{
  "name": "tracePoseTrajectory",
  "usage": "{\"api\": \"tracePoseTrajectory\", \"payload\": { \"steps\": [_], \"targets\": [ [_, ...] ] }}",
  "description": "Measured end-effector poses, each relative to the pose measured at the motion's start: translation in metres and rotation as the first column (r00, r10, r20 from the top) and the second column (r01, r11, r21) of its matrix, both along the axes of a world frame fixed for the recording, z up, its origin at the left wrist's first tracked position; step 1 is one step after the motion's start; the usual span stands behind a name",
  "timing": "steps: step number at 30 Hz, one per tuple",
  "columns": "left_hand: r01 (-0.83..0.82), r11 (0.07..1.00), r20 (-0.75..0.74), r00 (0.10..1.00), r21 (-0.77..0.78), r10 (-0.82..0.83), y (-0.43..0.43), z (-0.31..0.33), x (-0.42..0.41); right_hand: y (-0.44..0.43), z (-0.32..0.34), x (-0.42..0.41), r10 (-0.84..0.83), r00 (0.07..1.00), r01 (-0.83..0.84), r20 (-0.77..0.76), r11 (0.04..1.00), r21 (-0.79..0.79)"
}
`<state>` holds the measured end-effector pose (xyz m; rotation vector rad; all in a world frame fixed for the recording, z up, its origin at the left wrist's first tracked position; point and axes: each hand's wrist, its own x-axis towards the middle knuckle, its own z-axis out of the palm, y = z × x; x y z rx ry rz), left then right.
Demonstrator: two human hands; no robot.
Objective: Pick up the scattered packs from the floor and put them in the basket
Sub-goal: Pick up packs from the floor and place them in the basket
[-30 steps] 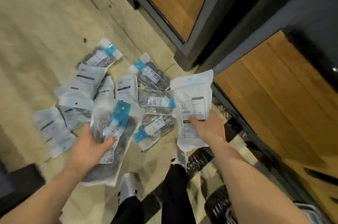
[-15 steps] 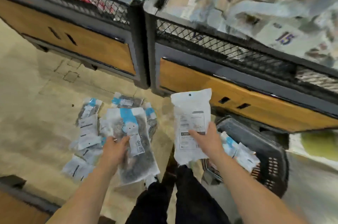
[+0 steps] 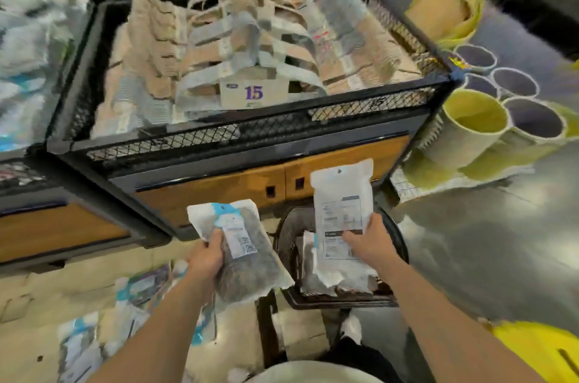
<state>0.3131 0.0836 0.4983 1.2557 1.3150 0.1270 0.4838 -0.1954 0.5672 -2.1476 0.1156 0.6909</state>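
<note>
— What has each hand got?

— The left hand (image 3: 205, 257) has its fingers (image 3: 216, 234) wrapped round the side edge of a dark-filled pack (image 3: 241, 249) with a blue header and a white label. The pack is tilted, top end away from the person, and is held in the air just left of the basket (image 3: 398, 245).

— And the other?

— The right hand (image 3: 369, 241) grips a white pack (image 3: 343, 210) at its lower half, thumb across the printed label. It stands nearly upright, directly over the basket's opening.

— Where is the basket?

— On the floor (image 3: 31, 298), a dark round one, just in front of a mesh-sided display bin (image 3: 250, 129) with wooden panels, near the bin's right corner. There are already packs in the basket (image 3: 310, 270), lying flat under the white one.

— Anything left on the floor?

— Yes, several loose packs (image 3: 81, 348) with blue and white ends lie scattered to the lower left, beneath the left forearm. They are blurred, so I cannot count them.
</note>
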Motion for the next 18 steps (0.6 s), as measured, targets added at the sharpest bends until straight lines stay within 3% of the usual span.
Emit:
{"api": "tracePoseTrajectory", "payload": {
  "steps": [2,5,9,13,18],
  "targets": [
    [0.015,0.999,-0.041,0.999,-0.035,-0.016,-0.018,-0.003,0.031,-0.041,-0.002,0.024,-0.056,0.998,0.056,-0.014,0.998,-0.012],
    [0.019,0.987,0.02,1.0,-0.156,-0.016,-0.066,0.028,0.077,-0.095,-0.007,0.056,-0.107,0.992,0.107,-0.065,0.994,-0.01],
    [0.084,0.982,-0.006,0.996,-0.171,-0.086,-0.117,0.038,0.127,-0.142,-0.029,0.097,-0.11,0.989,0.102,-0.096,0.991,-0.092],
    [0.112,0.98,-0.08,0.989,-0.162,-0.127,-0.145,0.007,0.158,-0.152,-0.07,0.124,-0.072,0.985,0.053,-0.157,0.991,-0.119],
    [0.239,0.95,-0.223,0.933,-0.199,-0.282,-0.159,-0.089,0.194,-0.14,-0.167,0.141,-0.078,0.959,0.049,-0.271,0.992,-0.115]
  ]
}}
